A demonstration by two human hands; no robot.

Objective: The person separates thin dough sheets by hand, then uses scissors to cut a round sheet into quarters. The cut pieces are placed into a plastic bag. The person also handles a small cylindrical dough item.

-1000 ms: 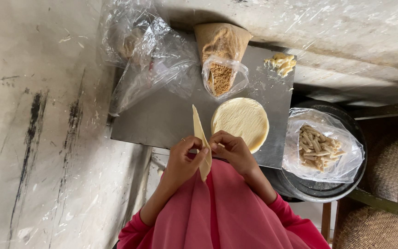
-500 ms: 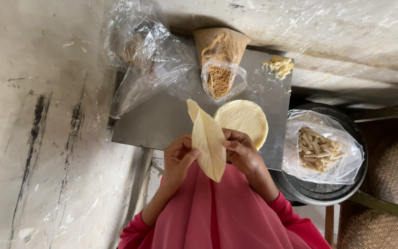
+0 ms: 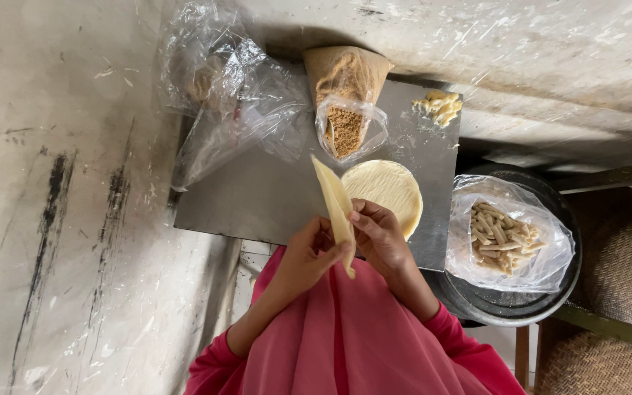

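My left hand point(image 3: 307, 254) and my right hand point(image 3: 379, 235) both pinch a thin pale yellow wrapper sheet point(image 3: 334, 205), held up edge-on and tilted over my pink lap. Just beyond my right hand a round stack of the same wrappers point(image 3: 390, 187) lies on a flat metal tray point(image 3: 257, 197). A clear bag of brown crumbly filling point(image 3: 345, 130) leans against a brown paper cone point(image 3: 345, 72) at the tray's far side.
Crumpled clear plastic bags point(image 3: 221, 102) cover the tray's far left. Pale dough scraps point(image 3: 439, 107) lie at its far right corner. To the right a dark round pan point(image 3: 550, 292) holds a plastic bag of finished pale rolls point(image 3: 500, 234). Woven baskets point(image 3: 601, 369) sit beyond.
The wrapper showed its broad face half a second ago; now it is turned narrow and edge-on between both hands, which have stayed in place over the lap.
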